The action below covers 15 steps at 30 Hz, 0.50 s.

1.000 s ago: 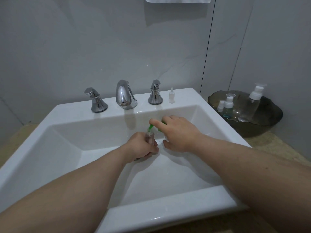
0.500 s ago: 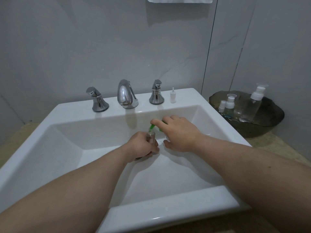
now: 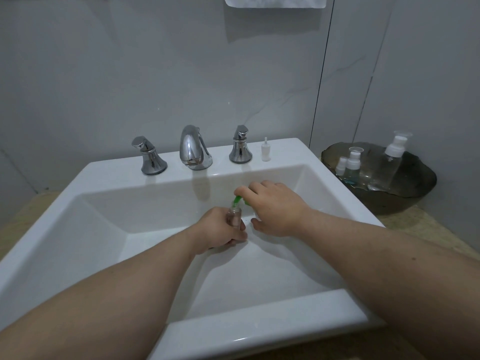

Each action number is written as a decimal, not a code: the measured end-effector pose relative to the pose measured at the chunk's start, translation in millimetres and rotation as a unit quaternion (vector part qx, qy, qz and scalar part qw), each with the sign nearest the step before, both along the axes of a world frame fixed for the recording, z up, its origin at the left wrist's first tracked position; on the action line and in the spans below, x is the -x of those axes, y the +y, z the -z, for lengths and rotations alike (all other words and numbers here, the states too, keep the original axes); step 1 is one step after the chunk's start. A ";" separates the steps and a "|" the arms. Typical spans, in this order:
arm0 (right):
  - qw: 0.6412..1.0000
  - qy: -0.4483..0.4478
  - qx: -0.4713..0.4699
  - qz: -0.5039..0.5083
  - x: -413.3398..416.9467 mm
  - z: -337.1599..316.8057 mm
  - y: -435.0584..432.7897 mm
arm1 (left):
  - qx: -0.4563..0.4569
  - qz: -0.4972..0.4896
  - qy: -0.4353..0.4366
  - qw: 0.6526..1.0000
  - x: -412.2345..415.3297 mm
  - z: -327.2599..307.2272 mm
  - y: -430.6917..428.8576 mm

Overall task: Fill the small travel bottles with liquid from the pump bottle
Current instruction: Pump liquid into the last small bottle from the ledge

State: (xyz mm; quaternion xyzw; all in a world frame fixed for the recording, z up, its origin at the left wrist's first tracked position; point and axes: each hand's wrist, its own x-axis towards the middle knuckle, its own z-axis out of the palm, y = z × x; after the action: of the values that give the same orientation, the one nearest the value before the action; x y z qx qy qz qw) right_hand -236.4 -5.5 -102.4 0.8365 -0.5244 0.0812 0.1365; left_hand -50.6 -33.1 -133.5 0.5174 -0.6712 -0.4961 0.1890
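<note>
Frame centre, over sink: left hand gripped small clear bottle upright; right hand clutched green-nozzled pump bottle, nozzle at bottle mouth

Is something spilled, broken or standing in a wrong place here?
No spill shows in the sink. One thing stands apart: a small white spray top sits upright on the sink rim beside the right tap handle, off any bottle. Likely it belongs to the open small bottle in the left hand.

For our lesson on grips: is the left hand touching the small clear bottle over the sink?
Touching. The head view shows the left hand with fingers curled round the small clear bottle, its neck showing above them.
</note>
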 end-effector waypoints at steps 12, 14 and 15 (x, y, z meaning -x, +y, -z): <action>1.000 0.004 0.001 -0.005 1.4 -4.1 2.4 | -0.092 -0.004 0.125 0.988 -4.1 -11.5 2.4; 1.000 0.009 0.002 -0.003 0.8 -4.1 2.6 | -0.115 -0.018 0.160 0.980 -7.3 -8.0 0.1; 1.000 0.013 0.003 -0.003 0.6 -3.6 2.7 | -0.124 -0.029 0.171 0.977 -8.8 -6.5 -1.4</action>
State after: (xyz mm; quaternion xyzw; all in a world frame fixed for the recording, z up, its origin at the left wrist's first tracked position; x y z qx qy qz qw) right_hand -237.0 -2.8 -98.8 0.8389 -0.5194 0.0725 0.1458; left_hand -41.8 -34.5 -126.9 0.4634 -0.5473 -0.6507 0.2497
